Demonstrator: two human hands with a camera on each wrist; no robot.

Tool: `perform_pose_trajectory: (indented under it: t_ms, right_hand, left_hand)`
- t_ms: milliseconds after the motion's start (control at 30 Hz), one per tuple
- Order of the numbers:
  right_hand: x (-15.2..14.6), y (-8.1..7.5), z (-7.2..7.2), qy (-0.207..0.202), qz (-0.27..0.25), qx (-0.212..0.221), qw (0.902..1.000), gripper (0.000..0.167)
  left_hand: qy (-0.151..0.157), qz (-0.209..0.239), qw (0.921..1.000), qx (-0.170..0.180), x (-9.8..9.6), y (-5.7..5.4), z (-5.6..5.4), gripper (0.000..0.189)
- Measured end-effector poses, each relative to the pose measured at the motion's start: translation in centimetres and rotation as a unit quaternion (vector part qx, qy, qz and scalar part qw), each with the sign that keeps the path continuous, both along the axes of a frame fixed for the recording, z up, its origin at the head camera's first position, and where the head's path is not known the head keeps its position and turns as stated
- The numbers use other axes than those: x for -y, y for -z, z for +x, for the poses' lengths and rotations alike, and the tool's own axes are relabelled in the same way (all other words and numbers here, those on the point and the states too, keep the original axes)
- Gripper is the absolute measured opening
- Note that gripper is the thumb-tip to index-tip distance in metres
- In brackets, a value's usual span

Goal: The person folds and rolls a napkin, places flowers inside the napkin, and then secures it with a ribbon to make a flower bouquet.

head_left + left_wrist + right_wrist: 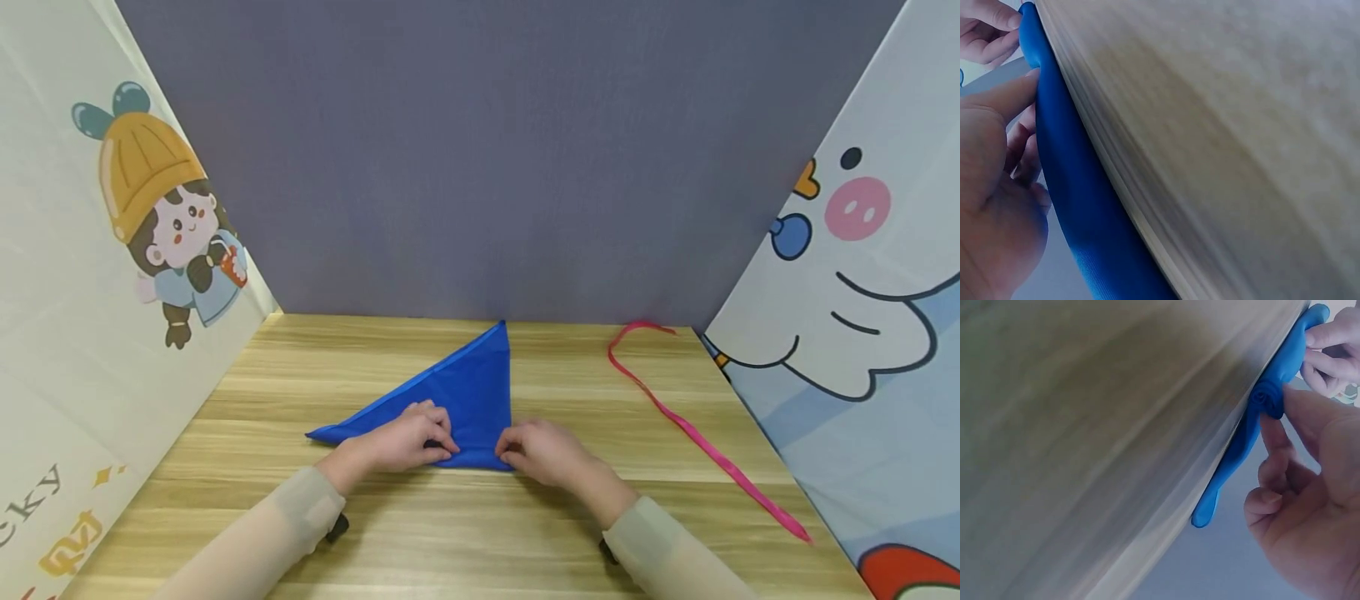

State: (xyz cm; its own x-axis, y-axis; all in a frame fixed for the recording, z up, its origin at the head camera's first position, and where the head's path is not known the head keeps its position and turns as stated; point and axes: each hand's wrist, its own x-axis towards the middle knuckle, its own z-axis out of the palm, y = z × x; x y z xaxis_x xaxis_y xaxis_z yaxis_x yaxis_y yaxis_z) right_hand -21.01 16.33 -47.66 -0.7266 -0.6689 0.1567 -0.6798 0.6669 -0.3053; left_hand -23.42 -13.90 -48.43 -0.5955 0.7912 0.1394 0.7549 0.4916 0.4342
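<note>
A blue cloth (480,392), folded into a rough triangle, lies on the wooden table with one point toward the back wall. Its near edge is rolled; the roll's spiral end (1265,398) shows in the right wrist view. My left hand (416,437) pinches the rolled edge near its middle. Thumb and fingertips of my right hand (543,452) hold the end of the roll at the near right corner. In the left wrist view the blue roll (1079,175) runs along beside my left thumb; part of the fingers is hidden behind it.
A pink ribbon (690,429) lies in a loose curve on the right of the table (465,533). A grey panel (480,167) rises behind the table. Printed cloths with cartoon figures hang at the left (67,275) and right (840,317).
</note>
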Motion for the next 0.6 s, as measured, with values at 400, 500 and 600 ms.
perform_pose_trajectory:
  t_ms: [400,500,600]
  right_hand:
    - [0.51,-0.06,0.76,-0.016,0.055,-0.074,0.9956,0.014]
    - [0.36,-0.04,0.72,-0.018,0.052,-0.066,0.9963,0.017]
    - [0.20,-0.02,0.65,-0.023,0.041,-0.061,0.9970,0.014]
  left_hand:
    - [0.012,-0.024,0.9991,0.034,0.37,-0.35,0.51,0.028]
    - [0.011,-0.026,0.9987,0.042,0.44,-0.55,0.56,0.029]
    - [0.011,-0.018,0.9989,0.041,0.43,-0.64,0.58,0.027]
